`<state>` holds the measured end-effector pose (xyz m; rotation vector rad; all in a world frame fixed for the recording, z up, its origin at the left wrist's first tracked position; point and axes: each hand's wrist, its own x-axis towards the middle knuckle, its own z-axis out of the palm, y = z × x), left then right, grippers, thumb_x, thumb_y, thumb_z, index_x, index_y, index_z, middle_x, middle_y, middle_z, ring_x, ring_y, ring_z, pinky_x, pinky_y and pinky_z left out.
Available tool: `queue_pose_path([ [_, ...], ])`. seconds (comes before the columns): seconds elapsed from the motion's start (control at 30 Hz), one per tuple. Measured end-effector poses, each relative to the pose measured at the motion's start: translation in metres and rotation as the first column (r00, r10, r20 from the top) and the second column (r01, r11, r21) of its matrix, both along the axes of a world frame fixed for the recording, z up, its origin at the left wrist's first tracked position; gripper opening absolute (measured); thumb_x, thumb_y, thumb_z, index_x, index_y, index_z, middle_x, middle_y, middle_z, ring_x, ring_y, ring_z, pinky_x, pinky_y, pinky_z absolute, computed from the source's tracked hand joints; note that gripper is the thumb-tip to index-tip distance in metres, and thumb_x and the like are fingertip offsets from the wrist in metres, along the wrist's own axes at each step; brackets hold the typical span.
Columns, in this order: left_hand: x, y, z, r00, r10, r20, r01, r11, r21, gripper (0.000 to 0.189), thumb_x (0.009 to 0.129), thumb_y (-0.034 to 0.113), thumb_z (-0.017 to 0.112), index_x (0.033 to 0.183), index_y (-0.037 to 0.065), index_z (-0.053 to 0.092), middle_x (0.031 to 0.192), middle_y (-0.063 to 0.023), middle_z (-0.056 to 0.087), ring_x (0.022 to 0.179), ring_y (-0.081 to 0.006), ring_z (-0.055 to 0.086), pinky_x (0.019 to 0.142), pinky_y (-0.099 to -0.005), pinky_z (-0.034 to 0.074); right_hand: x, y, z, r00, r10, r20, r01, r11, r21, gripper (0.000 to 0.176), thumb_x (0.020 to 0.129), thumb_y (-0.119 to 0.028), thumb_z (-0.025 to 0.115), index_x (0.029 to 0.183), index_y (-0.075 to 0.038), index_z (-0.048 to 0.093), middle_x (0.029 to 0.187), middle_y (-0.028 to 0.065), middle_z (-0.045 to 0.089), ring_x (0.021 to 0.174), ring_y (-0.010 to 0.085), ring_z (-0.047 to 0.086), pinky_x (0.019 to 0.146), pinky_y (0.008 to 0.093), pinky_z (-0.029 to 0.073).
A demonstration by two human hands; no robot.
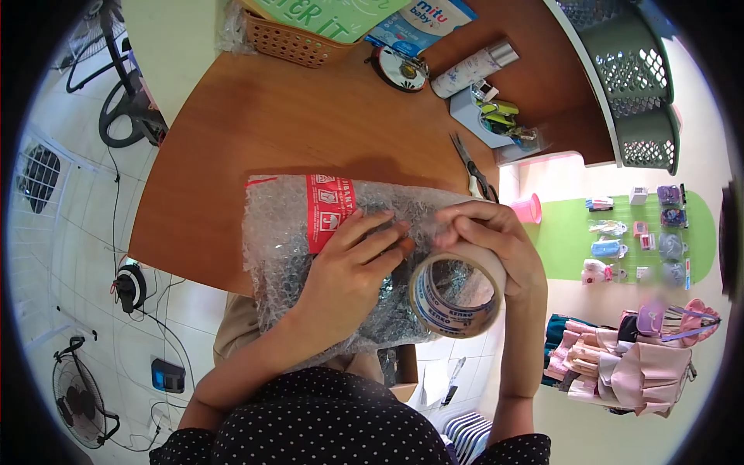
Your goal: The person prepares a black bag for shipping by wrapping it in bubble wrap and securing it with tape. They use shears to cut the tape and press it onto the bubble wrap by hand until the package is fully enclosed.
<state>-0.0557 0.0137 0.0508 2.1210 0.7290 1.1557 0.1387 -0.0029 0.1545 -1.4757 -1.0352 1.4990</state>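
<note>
A bubble-wrapped package lies over the table's near edge, with a red label bearing white symbols on its upper part. My left hand rests on top of the package, its fingers stretched and slightly bent on the plastic; the thumb is mostly hidden. A wide roll of packing tape, printed KENKO inside its core, hangs below the fingers of my right hand. That hand is closed, thumb and fingertips pinched together at the package's right end, with the roll against its palm. Whether a tape end lies in the pinch is blurred.
Just beyond the package are scissors. Farther back stand a holder with tools, a spray can, a round white-topped object and a brown basket. A pink cup is to the right.
</note>
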Motion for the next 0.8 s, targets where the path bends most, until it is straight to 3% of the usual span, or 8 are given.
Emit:
queue_pose_path([
  [0.07, 0.001, -0.001, -0.003, 1.000, 0.014, 0.018, -0.015, 1.000, 0.009, 0.032, 0.072, -0.006, 0.057, 0.101, 0.001, 0.068, 0.109, -0.0103, 0.063, 0.114, -0.0274, 0.053, 0.100, -0.0431, 0.042, -0.002, 0.009, -0.002, 0.998, -0.022, 0.064, 0.034, 0.982, -0.184, 0.025, 0.086, -0.010, 0.063, 0.106, 0.005, 0.065, 0.082, 0.0113, 0.068, 0.077, 0.0143, 0.066, 0.070, 0.0240, 0.052],
  [0.2, 0.000, -0.001, -0.003, 0.999, 0.017, 0.047, -0.018, 1.000, 0.021, 0.030, 0.072, -0.004, 0.057, 0.098, 0.001, 0.068, 0.107, -0.0106, 0.062, 0.114, -0.0268, 0.052, 0.100, -0.0422, 0.042, -0.008, 0.016, 0.008, 0.996, 0.046, 0.070, -0.023, 0.954, -0.300, 0.032, 0.090, -0.008, 0.057, 0.120, 0.004, 0.056, 0.079, 0.0109, 0.067, 0.071, 0.0150, 0.067, 0.068, 0.0240, 0.055],
  [0.33, 0.000, -0.002, -0.005, 0.999, 0.021, 0.042, -0.022, 0.999, 0.024, 0.030, 0.071, -0.003, 0.057, 0.099, 0.001, 0.068, 0.107, -0.0103, 0.062, 0.116, -0.0264, 0.051, 0.100, -0.0418, 0.041, -0.008, 0.019, 0.005, 0.990, 0.077, 0.121, -0.033, 0.944, -0.327, 0.038, 0.091, -0.009, 0.057, 0.126, 0.004, 0.051, 0.079, 0.0104, 0.068, 0.069, 0.0141, 0.067, 0.066, 0.0233, 0.055],
  [0.4, 0.000, -0.002, -0.006, 0.999, 0.022, 0.023, -0.023, 0.999, 0.039, 0.031, 0.069, -0.002, 0.058, 0.098, 0.001, 0.068, 0.108, -0.0099, 0.061, 0.116, -0.0258, 0.050, 0.100, -0.0409, 0.041, -0.005, 0.020, 0.005, 0.994, 0.052, 0.092, -0.015, 0.932, -0.363, 0.036, 0.088, -0.013, 0.063, 0.121, 0.000, 0.057, 0.081, 0.0090, 0.068, 0.073, 0.0120, 0.066, 0.068, 0.0226, 0.053],
  [0.53, 0.001, -0.003, -0.007, 0.998, 0.030, 0.053, -0.031, 0.999, 0.021, 0.033, 0.068, -0.003, 0.059, 0.099, 0.001, 0.068, 0.108, -0.0104, 0.060, 0.113, -0.0263, 0.052, 0.098, -0.0388, 0.043, -0.001, 0.019, 0.001, 0.999, -0.004, 0.038, 0.019, 0.921, -0.389, 0.033, 0.088, -0.011, 0.062, 0.119, 0.000, 0.058, 0.081, 0.0081, 0.067, 0.073, 0.0123, 0.065, 0.068, 0.0230, 0.054],
  [0.6, 0.000, -0.003, -0.006, 0.997, 0.023, 0.078, -0.023, 1.000, -0.006, 0.033, 0.066, -0.004, 0.060, 0.098, -0.001, 0.067, 0.107, -0.0108, 0.058, 0.108, -0.0265, 0.052, 0.094, -0.0365, 0.045, -0.001, 0.018, 0.001, 0.992, -0.089, 0.091, 0.119, 0.908, -0.402, 0.032, 0.088, -0.011, 0.062, 0.118, 0.000, 0.058, 0.082, 0.0077, 0.066, 0.074, 0.0121, 0.065, 0.067, 0.0236, 0.054],
  [0.8, 0.003, -0.004, -0.005, 0.994, 0.048, 0.094, -0.047, 0.999, -0.006, 0.032, 0.066, -0.007, 0.060, 0.097, 0.000, 0.068, 0.103, -0.0097, 0.054, 0.104, -0.0259, 0.052, 0.087, -0.0351, 0.048, -0.010, 0.012, 0.002, 0.971, -0.118, 0.206, 0.192, 0.900, -0.392, 0.032, 0.086, -0.010, 0.064, 0.115, -0.001, 0.054, 0.084, 0.0092, 0.065, 0.075, 0.0144, 0.065, 0.065, 0.0254, 0.055],
])
